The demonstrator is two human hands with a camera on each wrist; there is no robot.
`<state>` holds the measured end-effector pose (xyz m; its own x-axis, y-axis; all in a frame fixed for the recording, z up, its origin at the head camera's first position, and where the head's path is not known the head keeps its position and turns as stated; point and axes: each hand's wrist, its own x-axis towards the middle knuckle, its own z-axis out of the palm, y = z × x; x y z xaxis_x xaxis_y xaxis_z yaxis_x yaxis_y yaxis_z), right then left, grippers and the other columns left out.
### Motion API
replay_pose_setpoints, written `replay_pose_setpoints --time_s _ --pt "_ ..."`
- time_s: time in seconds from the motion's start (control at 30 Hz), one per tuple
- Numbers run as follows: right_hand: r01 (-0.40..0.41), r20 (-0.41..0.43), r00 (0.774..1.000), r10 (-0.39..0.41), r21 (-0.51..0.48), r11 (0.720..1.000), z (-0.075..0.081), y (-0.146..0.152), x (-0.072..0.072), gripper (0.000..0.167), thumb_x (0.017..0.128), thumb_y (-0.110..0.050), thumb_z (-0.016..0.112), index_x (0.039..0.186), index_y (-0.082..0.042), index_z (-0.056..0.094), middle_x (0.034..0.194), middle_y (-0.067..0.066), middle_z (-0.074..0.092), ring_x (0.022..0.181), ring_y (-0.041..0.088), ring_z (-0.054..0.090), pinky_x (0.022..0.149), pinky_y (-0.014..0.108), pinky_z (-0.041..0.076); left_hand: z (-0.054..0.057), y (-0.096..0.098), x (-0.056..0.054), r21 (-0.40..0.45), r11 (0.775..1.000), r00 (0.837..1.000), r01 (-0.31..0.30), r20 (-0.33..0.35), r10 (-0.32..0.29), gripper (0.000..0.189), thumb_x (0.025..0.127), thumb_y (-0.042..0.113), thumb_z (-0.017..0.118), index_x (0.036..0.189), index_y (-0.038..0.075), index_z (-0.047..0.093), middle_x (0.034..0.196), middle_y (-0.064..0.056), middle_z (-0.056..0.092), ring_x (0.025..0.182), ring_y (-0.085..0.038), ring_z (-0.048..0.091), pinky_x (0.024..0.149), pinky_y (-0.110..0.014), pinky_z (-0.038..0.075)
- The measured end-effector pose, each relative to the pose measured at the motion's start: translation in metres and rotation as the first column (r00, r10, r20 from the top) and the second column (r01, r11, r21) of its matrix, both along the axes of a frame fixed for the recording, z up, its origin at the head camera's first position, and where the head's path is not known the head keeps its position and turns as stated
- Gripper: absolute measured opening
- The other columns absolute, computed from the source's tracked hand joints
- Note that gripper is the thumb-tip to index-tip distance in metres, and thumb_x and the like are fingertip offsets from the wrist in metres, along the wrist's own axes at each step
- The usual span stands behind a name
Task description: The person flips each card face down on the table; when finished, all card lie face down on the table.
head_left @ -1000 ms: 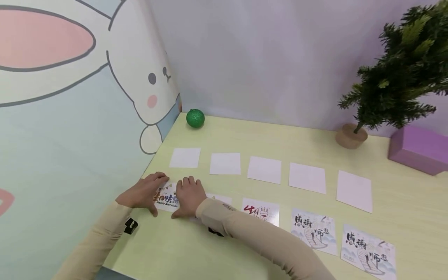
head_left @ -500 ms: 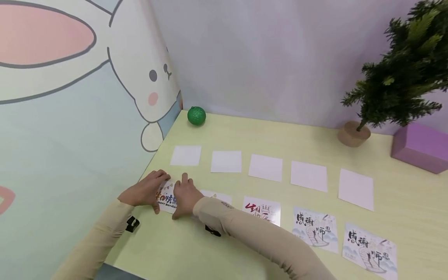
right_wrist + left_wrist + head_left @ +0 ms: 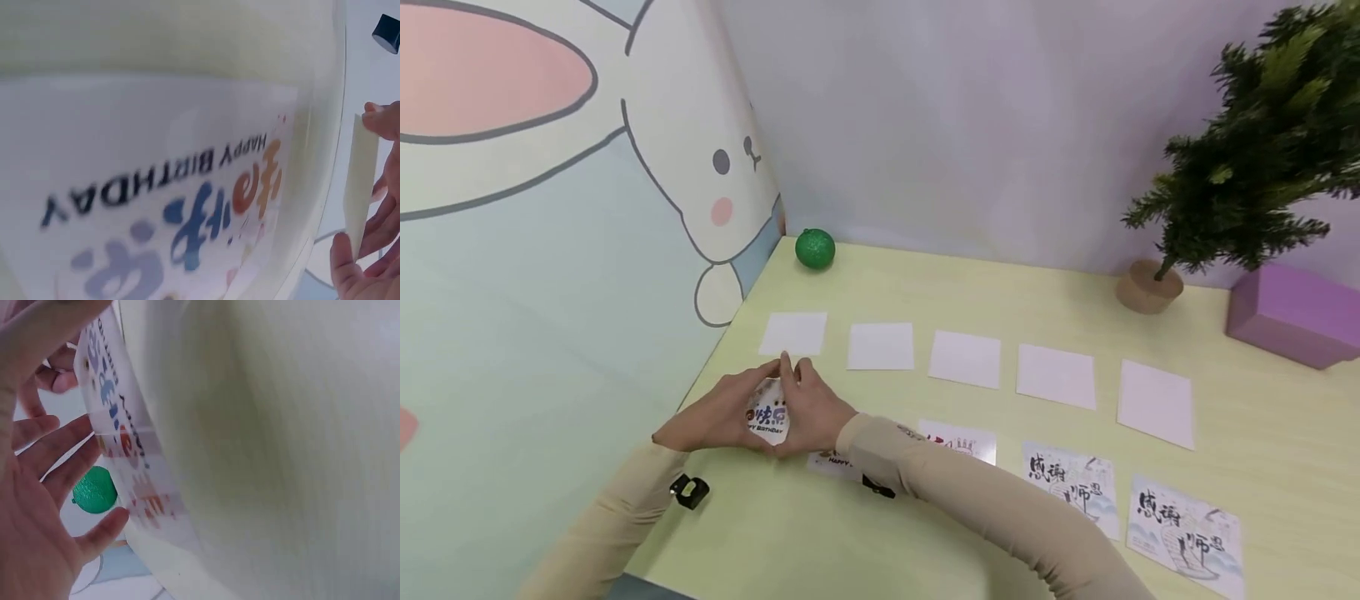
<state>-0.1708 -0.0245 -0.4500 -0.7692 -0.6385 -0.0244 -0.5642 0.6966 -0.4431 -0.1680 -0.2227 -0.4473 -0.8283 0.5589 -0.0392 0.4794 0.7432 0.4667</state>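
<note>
Grasping a birthday card [image 3: 767, 412] are left fingers [image 3: 757, 375] and right fingers [image 3: 787, 379]; a brown base [image 3: 1146, 292] holds a tree [image 3: 1240, 179].

Pale-yellow tbl [image 3: 775, 525] in corner, bunny-mural wall [image 3: 550, 292] on L, plain lilac wall [image 3: 962, 150] behind.

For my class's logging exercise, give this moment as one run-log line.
left hand: holds birthday card, left side | right hand: holds same card, right side | beyond them: five white cards, in a row
</note>
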Motion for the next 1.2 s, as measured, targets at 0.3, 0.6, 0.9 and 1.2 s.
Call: replay_pose_setpoints --time_s 0.3,0.6,0.9,1.2 --pt "0.016 -0.04 0.999 -0.016 -0.002 1.0 0.0 0.013 -0.006 0.135 0.063 -0.064 0.079 0.155 -0.006 -0.002 0.146 0.012 0.038 0.112 0.015 0.055 0.095 0.024 0.048 0.016 0.004 -0.006 0.134 0.991 0.999 0.017 0.031 -0.021 0.107 0.059 0.017 0.091 0.148 0.011 0.032 0.142 -0.01 0.048 0.119 -0.028 0.054 0.099 -0.048 0.046" --pt "-0.014 0.079 0.996 0.034 -0.233 0.972 -0.009 0.016 -0.008 0.115 0.071 -0.053 0.079 0.155 -0.014 0.009 0.15 0.004 0.037 0.123 0.016 0.049 0.099 0.029 0.045 0.028 -0.012 -0.011 0.597 0.802 0.968 0.0 0.202 -0.151 0.092 0.069 -0.01 0.08 0.141 -0.002 0.024 0.142 -0.023 0.036 0.136 -0.024 0.045 0.105 -0.018 0.038" --pt "-0.042 -0.006 0.999 0.041 -0.174 0.984 -0.011 0.016 -0.011 0.065 0.075 -0.052 0.077 0.126 -0.023 0.05 0.122 0.001 0.049 0.097 0.011 0.052 0.085 0.019 0.045 0.015 -0.038 -0.005 0.416 0.908 0.984 -0.056 0.176 -0.02 0.087 0.07 0.003 0.084 0.142 0.004 0.034 0.143 -0.013 0.041 0.131 -0.003 0.04 0.105 -0.032 0.041" --pt "-0.029 -0.215 0.974 0.075 0.211 0.977 -0.021 -0.006 -0.003 0.064 0.075 -0.068 0.067 0.121 -0.023 0.058 0.117 0.003 0.056 0.11 0.018 0.05 0.093 0.032 0.042 -0.019 -0.048 -0.003 0.018 0.995 0.995 -0.099 0.002 0.099 0.073 0.062 0.036 0.089 0.124 0.015 0.056 0.136 -0.01 0.052 0.13 -0.032 0.042 0.1 -0.057 0.034"
